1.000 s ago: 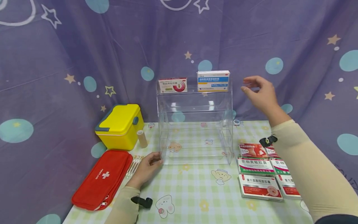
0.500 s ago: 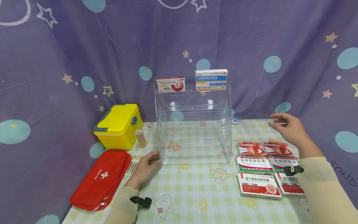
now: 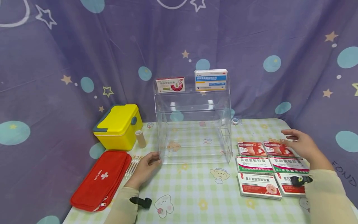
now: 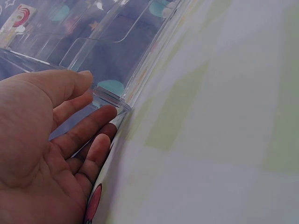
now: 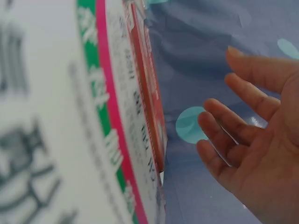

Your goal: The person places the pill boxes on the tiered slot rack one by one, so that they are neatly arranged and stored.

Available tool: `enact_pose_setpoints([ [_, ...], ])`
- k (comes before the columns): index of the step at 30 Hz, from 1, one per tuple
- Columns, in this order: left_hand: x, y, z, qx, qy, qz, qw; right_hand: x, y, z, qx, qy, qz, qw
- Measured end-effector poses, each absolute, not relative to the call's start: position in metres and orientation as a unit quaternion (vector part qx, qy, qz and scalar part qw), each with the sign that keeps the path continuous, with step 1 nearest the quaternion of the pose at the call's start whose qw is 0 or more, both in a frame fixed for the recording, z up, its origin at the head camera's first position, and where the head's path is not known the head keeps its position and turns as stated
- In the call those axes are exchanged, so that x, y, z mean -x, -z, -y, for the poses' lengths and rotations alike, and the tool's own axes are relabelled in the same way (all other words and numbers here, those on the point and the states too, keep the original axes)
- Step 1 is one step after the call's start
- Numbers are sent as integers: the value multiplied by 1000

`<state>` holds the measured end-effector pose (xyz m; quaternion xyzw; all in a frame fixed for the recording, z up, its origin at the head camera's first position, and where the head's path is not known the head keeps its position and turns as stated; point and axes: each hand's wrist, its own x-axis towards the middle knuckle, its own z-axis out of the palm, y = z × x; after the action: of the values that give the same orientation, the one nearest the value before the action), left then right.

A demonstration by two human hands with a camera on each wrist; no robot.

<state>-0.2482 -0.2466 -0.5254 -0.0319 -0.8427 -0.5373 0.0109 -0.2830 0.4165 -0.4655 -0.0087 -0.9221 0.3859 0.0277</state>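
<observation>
A clear plastic tiered display rack (image 3: 193, 107) stands mid-table. On its top tier are a red-and-white medicine box (image 3: 171, 85) and a blue-and-white medicine box (image 3: 211, 80). My left hand (image 3: 146, 168), fingers loosely bent, has its fingertips right at the rack's lower left corner, as the left wrist view shows. Over at the right, my right hand (image 3: 303, 145) hovers with spread, relaxed fingers by the rear right red medicine box (image 3: 277, 149). Nothing is between those fingers in the right wrist view, where a green-striped white medicine box (image 5: 112, 107) fills the left side.
Medicine boxes lie in paired rows at the right, including a red-and-white one (image 3: 259, 186) in front. At left are a yellow lidded box (image 3: 120, 121), a beige roll (image 3: 141, 139), a red first-aid pouch (image 3: 100, 180) and cotton swabs (image 3: 132, 168). A tape roll (image 3: 235, 121) sits behind.
My right hand has come down and rightward, from beside the rack's top to the medicine boxes on the table. The left hand stays at the rack's corner.
</observation>
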Motion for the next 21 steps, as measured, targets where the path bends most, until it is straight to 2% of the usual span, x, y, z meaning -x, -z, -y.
enact_pose_setpoints([
  [4, 249, 526, 247, 34, 537, 843, 11, 283, 470, -422, 4, -364, 931, -4],
  [21, 249, 526, 246, 28, 534, 845, 9, 286, 487, -434, -21, -336, 940, -57],
])
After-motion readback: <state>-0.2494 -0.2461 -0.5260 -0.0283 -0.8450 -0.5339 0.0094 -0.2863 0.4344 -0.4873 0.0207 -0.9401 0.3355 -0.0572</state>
